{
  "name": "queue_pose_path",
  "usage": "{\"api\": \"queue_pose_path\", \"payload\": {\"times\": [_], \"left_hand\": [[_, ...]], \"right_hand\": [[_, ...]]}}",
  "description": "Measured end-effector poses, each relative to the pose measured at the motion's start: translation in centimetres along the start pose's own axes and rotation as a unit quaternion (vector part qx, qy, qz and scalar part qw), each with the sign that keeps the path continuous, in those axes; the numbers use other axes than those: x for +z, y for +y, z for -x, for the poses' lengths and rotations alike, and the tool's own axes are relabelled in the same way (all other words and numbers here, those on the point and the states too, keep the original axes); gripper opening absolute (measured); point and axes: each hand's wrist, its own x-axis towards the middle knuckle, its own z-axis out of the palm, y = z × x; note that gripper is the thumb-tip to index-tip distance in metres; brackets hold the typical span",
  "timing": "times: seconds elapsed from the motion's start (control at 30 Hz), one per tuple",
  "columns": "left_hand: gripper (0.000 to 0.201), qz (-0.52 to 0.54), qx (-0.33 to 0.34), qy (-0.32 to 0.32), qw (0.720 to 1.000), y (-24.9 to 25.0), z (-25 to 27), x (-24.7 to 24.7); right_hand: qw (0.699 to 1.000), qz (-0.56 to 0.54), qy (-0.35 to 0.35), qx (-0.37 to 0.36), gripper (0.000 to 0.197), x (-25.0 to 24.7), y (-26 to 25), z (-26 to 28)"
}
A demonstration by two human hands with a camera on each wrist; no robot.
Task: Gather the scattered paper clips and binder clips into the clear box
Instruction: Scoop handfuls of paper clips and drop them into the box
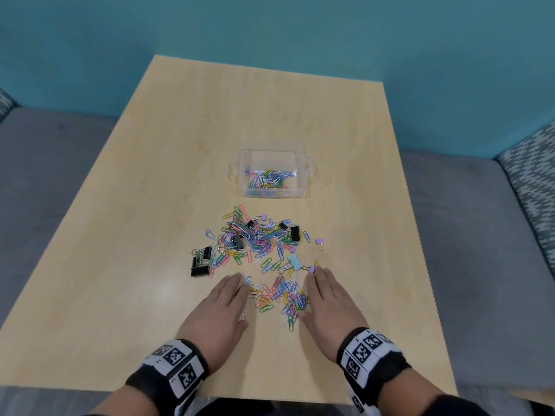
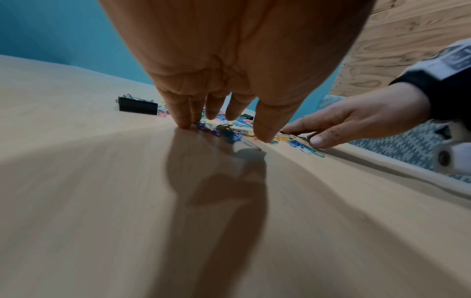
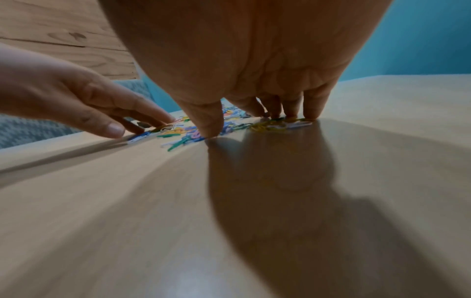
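Hands flat, bracketing a small heap of paper clips [image 1: 279,295]
From the head we see our left hand [image 1: 220,307] and right hand [image 1: 329,298] spread, clear box [image 1: 303,187] beyond; both wrist views show straight fingertips touching the table [image 2: 76,201], nothing gripped

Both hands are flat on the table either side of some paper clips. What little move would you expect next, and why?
Probably sweeping the hands together. The left hand and right hand flank a loose heap of coloured paper clips with straight fingers touching the table; bunching it allows a scoop toward the clear box, which already holds some clips.
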Motion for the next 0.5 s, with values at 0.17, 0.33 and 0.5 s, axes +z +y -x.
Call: {"api": "queue_pose_path", "payload": {"times": [0.17, 0.33, 0.5], "left_hand": [[0.07, -0.016, 0.007, -0.015, 1.0, -0.1, -0.3, 0.1], [0.073, -0.007, 0.017, 0.009, 1.0, 0.4, 0.6, 0.5], [0.075, 0.005, 0.029, 0.039, 0.999, 1.6, -0.4, 0.1]], "right_hand": [[1.0, -0.001, -0.018, -0.012, 0.07, 0.5, -0.5, 1.8], [0.999, -0.015, -0.031, -0.031, 0.08, 0.9, -2.2, 3.2], [0.994, -0.048, -0.016, -0.097, 0.069, -0.1, -4.1, 0.7]]}}
